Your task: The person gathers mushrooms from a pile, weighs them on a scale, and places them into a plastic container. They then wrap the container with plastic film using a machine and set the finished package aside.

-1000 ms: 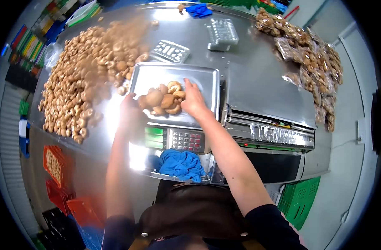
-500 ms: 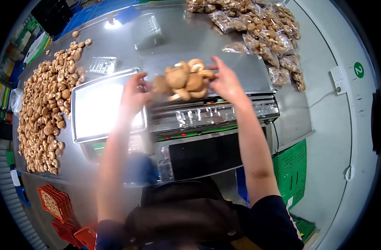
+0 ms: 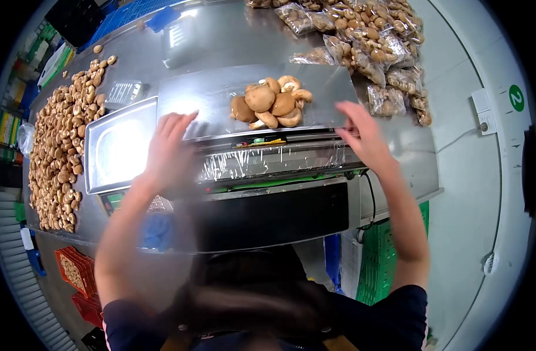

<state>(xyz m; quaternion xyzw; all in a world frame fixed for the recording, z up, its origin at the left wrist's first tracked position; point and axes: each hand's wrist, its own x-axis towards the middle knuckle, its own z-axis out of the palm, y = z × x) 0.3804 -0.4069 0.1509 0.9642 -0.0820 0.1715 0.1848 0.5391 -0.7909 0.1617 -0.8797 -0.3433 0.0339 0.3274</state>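
A small heap of brown mushrooms (image 3: 272, 104), caps and stems showing, rests on the flat metal plate (image 3: 332, 88) of a wrapping machine. A clear tray seems to lie under them, though its edges are hard to make out. To the left of the heap is my left hand (image 3: 171, 146), empty, its fingers stretched out and partly blurred. On the other side my right hand (image 3: 364, 133) hovers near the plate's front right corner, thumb and fingers apart, holding nothing. Clear film (image 3: 274, 162) spans the machine's front, between my two hands.
A large pile of loose mushrooms (image 3: 60, 155) covers the table's left side. Beside it stand a shiny metal weighing pan (image 3: 95, 175) and a clear plastic tray (image 3: 122, 93). Wrapped mushroom packs (image 3: 388, 100) are heaped at the back right, near the wall (image 3: 461, 175).
The mushrooms, earlier between my hands, now lie on the plate with both hands drawn away to the sides. The camera view has shifted a little.
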